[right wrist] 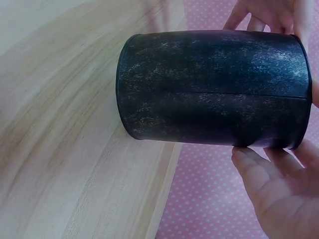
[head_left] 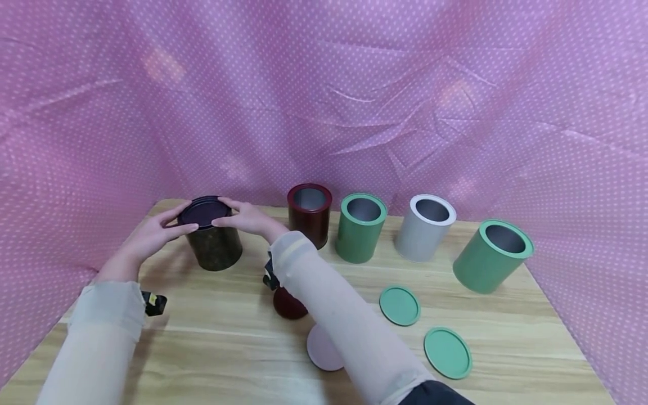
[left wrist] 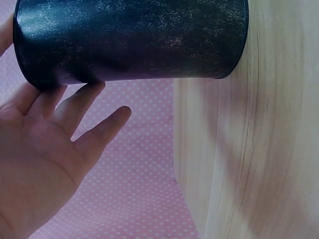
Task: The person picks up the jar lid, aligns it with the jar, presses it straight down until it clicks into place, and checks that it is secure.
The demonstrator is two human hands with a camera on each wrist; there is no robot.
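Observation:
A black, mottled can [head_left: 215, 250] stands upright at the table's back left, its dark lid [head_left: 205, 212] seated at the top. My left hand [head_left: 152, 233] holds the upper rim from the left, thumb at the near side and fingers round the far side. From the right, my right hand [head_left: 253, 219] grips the same rim, its thumb over the near edge. In the left wrist view, fingertips of the left hand [left wrist: 40, 144] touch the can's side [left wrist: 134, 40] close to its top. The right wrist view shows the right hand's fingers [right wrist: 254, 167] against the can wall.
To the right stand open cans: dark red [head_left: 310, 225], green [head_left: 358, 239], white [head_left: 422, 236] and another green one [head_left: 486, 267]. Two green lids [head_left: 400, 305] lie in front. A dark red lid [head_left: 289, 305] and a pale lid [head_left: 324, 351] are partly under my right forearm.

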